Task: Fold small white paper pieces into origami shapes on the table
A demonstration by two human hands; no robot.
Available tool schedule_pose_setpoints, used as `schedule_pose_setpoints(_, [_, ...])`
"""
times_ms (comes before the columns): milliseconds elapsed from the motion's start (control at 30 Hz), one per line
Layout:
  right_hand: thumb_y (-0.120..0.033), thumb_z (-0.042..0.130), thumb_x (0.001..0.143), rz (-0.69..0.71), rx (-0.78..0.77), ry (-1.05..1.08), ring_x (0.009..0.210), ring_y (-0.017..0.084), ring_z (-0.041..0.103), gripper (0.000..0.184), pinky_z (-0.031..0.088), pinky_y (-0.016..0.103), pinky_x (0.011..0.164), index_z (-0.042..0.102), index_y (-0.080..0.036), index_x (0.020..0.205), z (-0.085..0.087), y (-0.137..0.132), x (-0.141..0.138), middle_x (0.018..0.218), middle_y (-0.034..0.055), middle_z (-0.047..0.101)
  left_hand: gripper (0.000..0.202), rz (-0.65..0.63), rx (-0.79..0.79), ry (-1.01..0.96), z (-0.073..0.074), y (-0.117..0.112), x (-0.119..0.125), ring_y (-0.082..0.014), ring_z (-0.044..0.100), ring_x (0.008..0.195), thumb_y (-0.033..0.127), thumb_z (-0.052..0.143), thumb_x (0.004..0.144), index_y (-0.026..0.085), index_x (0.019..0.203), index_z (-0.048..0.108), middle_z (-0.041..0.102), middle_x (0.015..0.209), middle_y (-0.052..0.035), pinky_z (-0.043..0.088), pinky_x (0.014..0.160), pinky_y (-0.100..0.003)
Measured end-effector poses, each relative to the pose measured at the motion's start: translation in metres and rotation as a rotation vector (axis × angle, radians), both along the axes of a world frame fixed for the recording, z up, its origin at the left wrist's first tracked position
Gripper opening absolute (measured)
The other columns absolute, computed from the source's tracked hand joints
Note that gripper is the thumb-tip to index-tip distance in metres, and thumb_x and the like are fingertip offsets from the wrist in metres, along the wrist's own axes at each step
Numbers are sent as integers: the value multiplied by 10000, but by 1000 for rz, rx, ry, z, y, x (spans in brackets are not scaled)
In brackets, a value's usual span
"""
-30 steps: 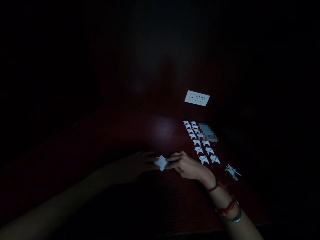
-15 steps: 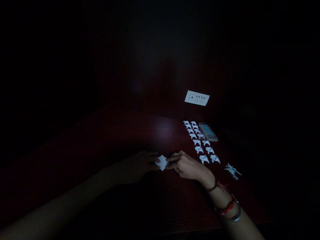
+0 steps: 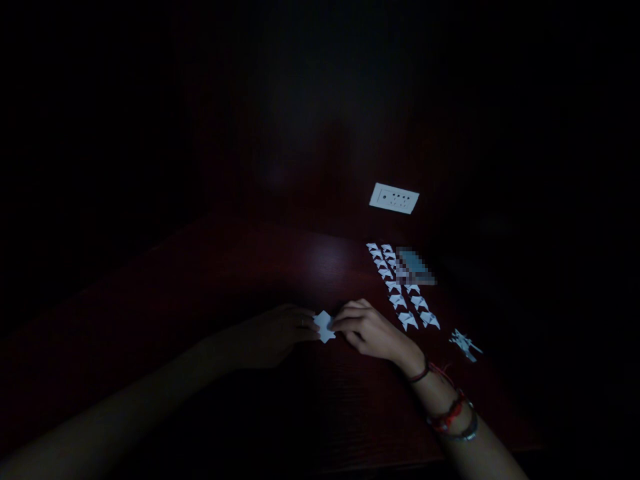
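A small piece of folded white paper [image 3: 325, 326] lies on the dark red table between my hands. My left hand [image 3: 287, 331], dim and wearing a ring, pinches its left side. At the paper's right edge, the fingertips of my right hand [image 3: 364, 328] press on it, closed together. Fine creases in the paper are too small to make out. Two rows of folded white paper pieces [image 3: 397, 301] lie to the right of my right hand.
Thin white paper strips [image 3: 465, 345] lie in a small heap at the right of the table [image 3: 280, 267]. A blurred flat rectangular object [image 3: 416, 265] rests beside the rows. Behind, a white socket plate [image 3: 394, 199] is on the wall. The surroundings are very dark.
The paper's outline has gone from a plain diamond to a more jagged shape with points at the lower right. My right hand's fingers have shifted slightly at its edge.
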State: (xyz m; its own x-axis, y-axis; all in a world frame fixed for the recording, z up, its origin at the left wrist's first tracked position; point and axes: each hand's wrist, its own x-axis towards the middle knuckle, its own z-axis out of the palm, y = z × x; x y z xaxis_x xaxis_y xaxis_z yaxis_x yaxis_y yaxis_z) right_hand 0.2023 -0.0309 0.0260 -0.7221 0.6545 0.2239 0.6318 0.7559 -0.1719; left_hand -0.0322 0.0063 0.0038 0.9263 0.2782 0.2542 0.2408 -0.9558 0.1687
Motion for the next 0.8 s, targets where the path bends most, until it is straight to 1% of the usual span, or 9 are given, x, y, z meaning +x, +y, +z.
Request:
schedule_pose_setpoints(100, [-92,424,753,24,-16,-50,880,118,473,244,290,286,816,591,-199,895,-3,1,1,908,6,576,557,-9,9,-17,-1,2,0,-193,318,1125,7,416,646,269,1138,428,459,1156,-1,275,918,-363])
schedule_pose_setpoints(267, [-99,429,756,11,-15,-63,873,120,473,246,296,289,808,594,-203,906,-3,2,2,896,8,577,564,14,9,-19,1,2,0,-186,372,1067,2,420,631,293,1114,445,466,1123,4,292,897,-351])
schedule_pose_setpoints(367, [-100,414,766,-15,-6,-25,884,135,464,258,294,302,809,587,-193,933,-2,1,3,906,24,576,576,11,14,-3,4,1,0,-190,368,1064,6,423,634,294,1133,424,469,1122,7,283,898,-357])
schedule_pose_setpoints(567, [-107,424,766,55,-61,-29,890,132,458,237,290,300,814,600,-210,886,-2,1,2,925,5,575,588,11,19,36,7,-2,0,-195,352,1076,2,422,627,288,1141,414,446,1152,4,269,907,-356])
schedule_pose_setpoints(733, [-100,414,767,21,-43,14,915,141,441,265,292,307,814,584,-209,939,0,-1,1,942,14,572,589,28,23,31,6,-4,-1,-198,336,1088,-5,409,634,284,1147,410,418,1174,-7,273,902,-357])
schedule_pose_setpoints(800, [-95,410,768,28,-46,16,910,138,445,269,293,306,814,586,-211,937,0,-1,1,942,14,573,587,30,26,46,6,-4,0,-199,337,1086,-1,414,636,284,1150,406,423,1170,-5,268,904,-361])
